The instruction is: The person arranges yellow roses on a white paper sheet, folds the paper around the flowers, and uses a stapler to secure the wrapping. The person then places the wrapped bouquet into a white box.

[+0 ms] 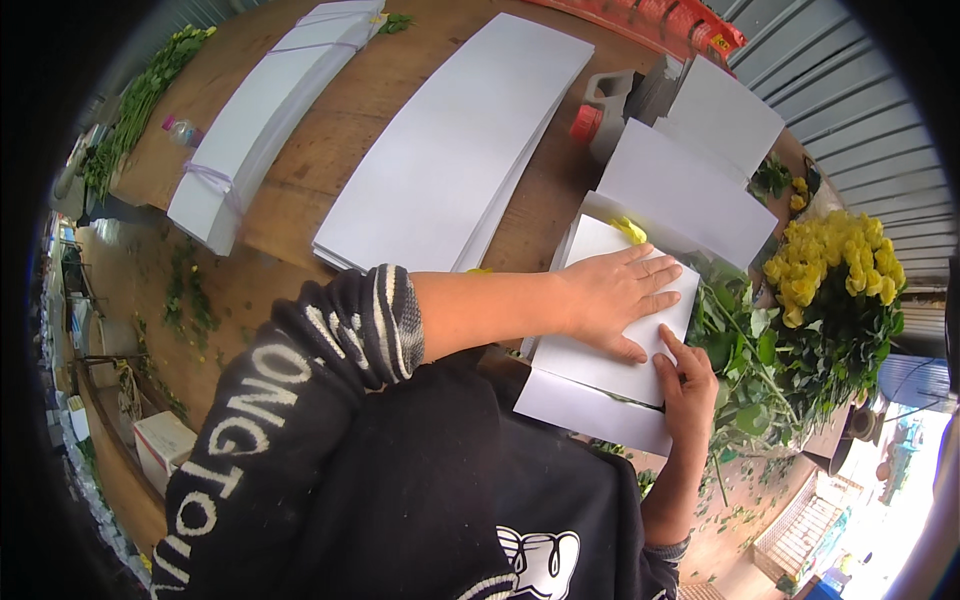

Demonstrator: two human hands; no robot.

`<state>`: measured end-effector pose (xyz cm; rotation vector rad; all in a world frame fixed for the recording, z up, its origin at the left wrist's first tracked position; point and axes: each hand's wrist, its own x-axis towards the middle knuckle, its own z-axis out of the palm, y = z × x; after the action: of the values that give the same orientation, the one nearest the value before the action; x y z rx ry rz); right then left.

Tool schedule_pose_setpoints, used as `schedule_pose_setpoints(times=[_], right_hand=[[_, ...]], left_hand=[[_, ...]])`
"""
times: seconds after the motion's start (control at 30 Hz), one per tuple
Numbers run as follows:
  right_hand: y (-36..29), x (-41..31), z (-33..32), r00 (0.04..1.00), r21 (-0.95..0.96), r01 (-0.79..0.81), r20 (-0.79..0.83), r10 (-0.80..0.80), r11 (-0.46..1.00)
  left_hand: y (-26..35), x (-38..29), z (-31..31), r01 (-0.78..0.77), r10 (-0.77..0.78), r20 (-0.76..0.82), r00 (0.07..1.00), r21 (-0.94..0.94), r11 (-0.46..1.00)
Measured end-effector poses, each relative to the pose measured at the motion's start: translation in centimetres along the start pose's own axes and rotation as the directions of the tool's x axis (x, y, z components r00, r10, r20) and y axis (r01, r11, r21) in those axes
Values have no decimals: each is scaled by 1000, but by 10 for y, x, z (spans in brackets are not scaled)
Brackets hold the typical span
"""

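Note:
My left hand (626, 298) lies flat with its fingers spread on a folded white paperboard sheet (600, 367). A yellow rose bloom (628, 230) pokes out at the far edge of that sheet, just past my left fingertips. My right hand (688, 379) is at the sheet's right edge, with thumb and forefinger touching its top face; its other fingers are partly hidden. A narrow lower flap (592, 412) of white board slopes toward me, with a dark green sliver showing in the gap above it. Green rose leaves and stems (739, 337) spread out right beside the sheet.
A bunch of yellow roses (836, 262) stands at right. White board stacks (457, 135) and a tied bundle (262, 127) lie on the wooden table (300, 180). Beyond the sheet are upright white boards (686, 187) and a grey jug with a red cap (600, 112). A crate (806, 517) sits on the floor.

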<state>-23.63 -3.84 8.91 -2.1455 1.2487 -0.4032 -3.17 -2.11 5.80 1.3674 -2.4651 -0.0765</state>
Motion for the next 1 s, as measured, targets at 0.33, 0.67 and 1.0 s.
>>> schedule_pose_setpoints(times=[0.33,0.67,1.0], right_hand=[[-38,12,-30,907,-362,115,-342,-246,925],[-44,126,-2,871,-453,440,3,-492,775],[-38,129,-1,861,-447,451,-9,-508,773]], left_hand=[[-1,2,6,-6,5,-22,1000,-21,1000],[-3,4,5,10,-9,14,1000,-50,999],[7,10,-13,22,-20,59,998,-41,999]])
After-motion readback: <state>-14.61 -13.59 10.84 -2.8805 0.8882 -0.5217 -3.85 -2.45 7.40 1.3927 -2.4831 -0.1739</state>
